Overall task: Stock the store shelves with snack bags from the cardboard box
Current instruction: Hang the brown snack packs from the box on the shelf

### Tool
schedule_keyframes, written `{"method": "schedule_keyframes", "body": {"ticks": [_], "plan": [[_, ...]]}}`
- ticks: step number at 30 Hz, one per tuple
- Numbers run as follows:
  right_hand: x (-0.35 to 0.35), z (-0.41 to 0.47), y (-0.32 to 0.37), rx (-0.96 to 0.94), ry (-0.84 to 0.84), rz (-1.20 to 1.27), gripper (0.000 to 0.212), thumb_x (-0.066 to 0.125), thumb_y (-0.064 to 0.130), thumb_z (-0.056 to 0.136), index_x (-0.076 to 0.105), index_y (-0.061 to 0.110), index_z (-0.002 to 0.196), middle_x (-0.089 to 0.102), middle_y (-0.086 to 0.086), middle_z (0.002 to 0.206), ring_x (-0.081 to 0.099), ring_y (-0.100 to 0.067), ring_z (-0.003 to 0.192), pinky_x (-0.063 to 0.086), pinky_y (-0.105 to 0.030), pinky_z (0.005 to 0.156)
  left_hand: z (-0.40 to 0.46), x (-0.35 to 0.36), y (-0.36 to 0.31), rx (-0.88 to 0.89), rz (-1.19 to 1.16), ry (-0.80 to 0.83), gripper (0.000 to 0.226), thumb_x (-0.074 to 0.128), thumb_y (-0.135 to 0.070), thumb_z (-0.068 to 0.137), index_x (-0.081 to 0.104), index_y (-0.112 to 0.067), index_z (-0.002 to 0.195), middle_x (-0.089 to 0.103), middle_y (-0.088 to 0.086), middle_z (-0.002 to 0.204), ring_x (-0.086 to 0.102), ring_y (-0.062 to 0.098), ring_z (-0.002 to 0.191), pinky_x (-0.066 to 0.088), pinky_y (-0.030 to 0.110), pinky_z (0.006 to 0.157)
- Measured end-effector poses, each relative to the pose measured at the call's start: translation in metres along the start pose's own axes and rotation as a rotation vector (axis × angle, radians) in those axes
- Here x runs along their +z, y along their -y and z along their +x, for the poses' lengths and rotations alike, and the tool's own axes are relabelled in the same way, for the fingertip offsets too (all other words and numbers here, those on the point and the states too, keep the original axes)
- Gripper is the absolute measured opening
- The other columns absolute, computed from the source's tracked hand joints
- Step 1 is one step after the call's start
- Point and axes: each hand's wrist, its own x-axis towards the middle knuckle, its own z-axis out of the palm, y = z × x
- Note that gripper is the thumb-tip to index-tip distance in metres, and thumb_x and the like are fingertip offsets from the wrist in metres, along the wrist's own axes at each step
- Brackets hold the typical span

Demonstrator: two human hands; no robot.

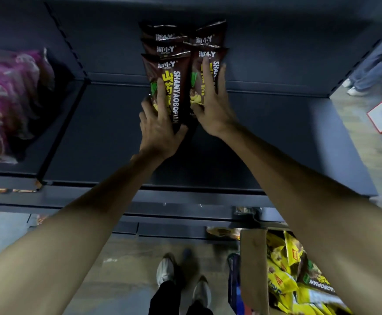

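Pressing two rows of brown snack bags (166, 64) toward shelf (276, 137) back edge: left hand (160, 128), right hand (212, 103) apart, fingers flat on fronts. Light, crinkly, slippery; taking by side edges likely best.

A shop aisle: dark metal shelves (276, 133) carry snack bags (169, 71), a stock-filled cardboard box (253, 269) below.

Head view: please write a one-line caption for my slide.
Both hands, left and right, press two rows of brown snack bags on the dark shelf.
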Motion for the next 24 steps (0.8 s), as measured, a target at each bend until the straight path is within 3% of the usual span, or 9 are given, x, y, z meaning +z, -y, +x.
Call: {"method": "schedule_keyframes", "body": {"ticks": [3, 5, 8, 11, 13, 15, 17, 21, 24], "plan": [[-0.014, -0.023, 0.0, 0.043, 0.016, 0.006, 0.103, 0.07, 0.026, 0.089, -0.009, 0.04, 0.153, -0.019, -0.014, 0.161, 0.001, -0.037, 0.15, 0.029, -0.058, 0.114, -0.012, -0.011, -0.003, -0.065, 0.003, 0.044, 0.107, 0.07, -0.038, 0.08, -0.009, -0.037, 0.152, 0.012, 0.019, 0.15, 0.031, 0.044, 0.126, 0.029, 0.056, 0.106], [-0.018, -0.042, 0.0, 0.053, 0.025, -0.057, 0.094, 0.066, 0.031, 0.092, -0.003, 0.038, 0.155, -0.01, -0.015, 0.163, 0.008, -0.039, 0.149, 0.032, -0.055, 0.113, -0.022, -0.018, -0.006, -0.108, 0.009, 0.059, 0.106, 0.071, -0.037, 0.08, -0.006, -0.042, 0.151, 0.005, 0.018, 0.154, 0.027, 0.046, 0.13, 0.029, 0.057, 0.107], [-0.023, -0.064, 0.003, 0.048, 0.021, -0.146, 0.08, 0.06, 0.029, 0.093, 0.011, 0.031, 0.156, 0.013, -0.016, 0.161, 0.026, -0.041, 0.143, 0.042, -0.05, 0.106, -0.039, -0.029, -0.013, -0.128, 0.082, 0.041, 0.098, 0.07, -0.034, 0.078, 0.005, -0.04, 0.151, 0.009, 0.017, 0.153, 0.029, 0.044, 0.128, 0.031, 0.055, 0.102], [-0.036, -0.084, 0.014, 0.029, -0.001, -0.233, 0.058, 0.058, 0.028, 0.093, 0.036, 0.02, 0.146, 0.052, -0.014, 0.136, 0.054, -0.038, 0.118, 0.052, -0.044, 0.085, -0.058, -0.041, -0.022, -0.085, 0.173, 0.054, 0.08, 0.066, -0.029, 0.078, 0.023, -0.03, 0.146, 0.028, 0.015, 0.138, 0.036, 0.04, 0.118, 0.035, 0.05, 0.095], [-0.047, -0.098, 0.025, 0.034, -0.068, -0.337, 0.042, 0.056, 0.032, 0.093, 0.046, 0.02, 0.132, 0.064, -0.009, 0.117, 0.063, -0.034, 0.103, 0.05, -0.04, 0.076, -0.071, -0.051, -0.028, -0.051, 0.166, 0.11, 0.064, 0.063, -0.027, 0.081, 0.034, -0.025, 0.138, 0.039, 0.012, 0.128, 0.044, 0.038, 0.113, 0.042, 0.048, 0.089], [-0.056, -0.11, 0.034, 0.06, -0.127, -0.377, 0.034, 0.056, 0.036, 0.092, 0.053, 0.02, 0.122, 0.068, -0.006, 0.11, 0.065, -0.032, 0.099, 0.049, -0.038, 0.075, -0.083, -0.061, -0.033, -0.04, 0.181, 0.173, 0.052, 0.059, -0.03, 0.084, 0.039, -0.029, 0.132, 0.049, 0.009, 0.122, 0.055, 0.038, 0.105, 0.047, 0.044, 0.079], [-0.06, -0.122, 0.042, 0.084, -0.136, -0.369, 0.032, 0.056, 0.039, 0.091, 0.056, 0.021, 0.117, 0.069, -0.004, 0.109, 0.066, -0.031, 0.1, 0.049, -0.038, 0.077, -0.095, -0.069, -0.037, -0.01, 0.285, 0.196, 0.04, 0.056, -0.035, 0.085, 0.044, -0.031, 0.123, 0.056, 0.008, 0.116, 0.06, 0.039, 0.1, 0.041, 0.037, 0.072], [-0.062, -0.161, 0.051, 0.15, -0.078, -0.339, 0.032, 0.056, 0.039, 0.092, 0.055, 0.023, 0.119, 0.07, -0.003, 0.107, 0.064, -0.031, 0.102, 0.046, -0.037, 0.077, -0.125, -0.08, -0.039, -0.015, 0.338, 0.235, 0.035, 0.057, -0.037, 0.089, 0.046, -0.028, 0.121, 0.063, 0.009, 0.109, 0.061, 0.037, 0.101, 0.043, 0.036, 0.074], [-0.068, -0.199, 0.06, 0.242, 0.068, -0.3, 0.041, 0.057, 0.043, 0.091, 0.049, 0.026, 0.128, 0.068, -0.001, 0.107, 0.062, -0.029, 0.105, 0.042, -0.035, 0.076, -0.154, -0.082, -0.039, -0.011, 0.269, 0.287, 0.04, 0.058, -0.04, 0.085, 0.048, -0.028, 0.122, 0.064, 0.006, 0.113, 0.06, 0.034, 0.105, 0.048, 0.038, 0.077]]}}
